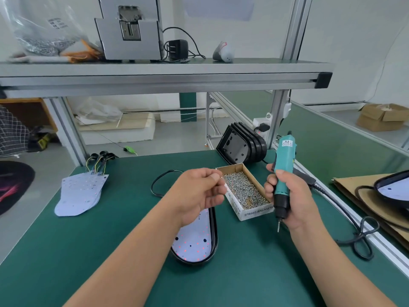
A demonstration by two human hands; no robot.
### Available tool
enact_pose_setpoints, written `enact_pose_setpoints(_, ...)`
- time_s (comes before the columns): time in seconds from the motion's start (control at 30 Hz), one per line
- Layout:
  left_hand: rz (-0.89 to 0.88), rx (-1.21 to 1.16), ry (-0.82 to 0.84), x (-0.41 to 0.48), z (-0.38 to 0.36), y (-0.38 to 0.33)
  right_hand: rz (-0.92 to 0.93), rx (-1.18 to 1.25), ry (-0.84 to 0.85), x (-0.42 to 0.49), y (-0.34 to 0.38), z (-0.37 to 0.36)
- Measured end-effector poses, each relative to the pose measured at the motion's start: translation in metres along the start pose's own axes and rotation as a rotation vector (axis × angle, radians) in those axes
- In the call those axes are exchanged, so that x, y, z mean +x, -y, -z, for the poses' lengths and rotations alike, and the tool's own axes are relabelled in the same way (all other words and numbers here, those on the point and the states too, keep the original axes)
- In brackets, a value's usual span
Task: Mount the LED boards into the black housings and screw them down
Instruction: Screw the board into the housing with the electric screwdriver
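A green bench mat (110,240) covers the worktable under an aluminium-framed shelf (155,78), in a white-walled workshop. An open cardboard box of screws (244,191) is the landmark: just left of it and nearer the person lies a black housing (213,235) with a white LED board (194,242) seated inside. The left hand (199,193) pinches something small beside the box; the right hand (287,196) grips a teal electric screwdriver (283,173) on the other side. Spare boards (81,191) lie far left, empty housings (241,147) behind.
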State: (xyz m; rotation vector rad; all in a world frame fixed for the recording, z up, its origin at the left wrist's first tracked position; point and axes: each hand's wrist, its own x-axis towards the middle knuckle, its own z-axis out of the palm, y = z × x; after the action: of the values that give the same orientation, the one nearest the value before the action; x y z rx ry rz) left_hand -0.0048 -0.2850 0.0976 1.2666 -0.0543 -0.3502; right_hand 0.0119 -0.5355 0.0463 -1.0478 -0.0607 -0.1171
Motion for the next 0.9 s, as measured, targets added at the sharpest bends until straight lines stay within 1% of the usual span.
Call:
enact_pose_setpoints(0.1,0.099,-0.335,0.051,-0.016,0.015,-0.002,0.015,0.028,0.058,-0.006,-0.004,-0.016)
enact_pose_setpoints(0.17,0.135,-0.458,0.043,-0.024,0.022,-0.001,0.011,0.047,0.085,-0.010,-0.007,-0.027)
enact_pose_setpoints(0.2,0.144,-0.478,0.031,-0.028,0.026,0.000,0.006,0.052,0.094,-0.012,-0.008,-0.033)
enact_pose_setpoints(0.33,0.154,-0.408,-0.010,-0.039,0.037,0.006,-0.027,0.130,0.108,-0.014,-0.009,-0.059)
enact_pose_setpoints(0.53,0.142,-0.326,-0.013,-0.045,0.049,0.018,-0.026,0.273,0.053,-0.006,-0.012,-0.096)
enact_pose_setpoints(0.73,0.084,-0.132,-0.033,-0.049,0.058,0.028,0.066,0.460,0.024,0.001,-0.012,-0.123)
enact_pose_setpoints(0.9,0.062,-0.091,-0.068,-0.052,0.058,0.034,0.104,0.558,-0.048,0.000,-0.017,-0.134)
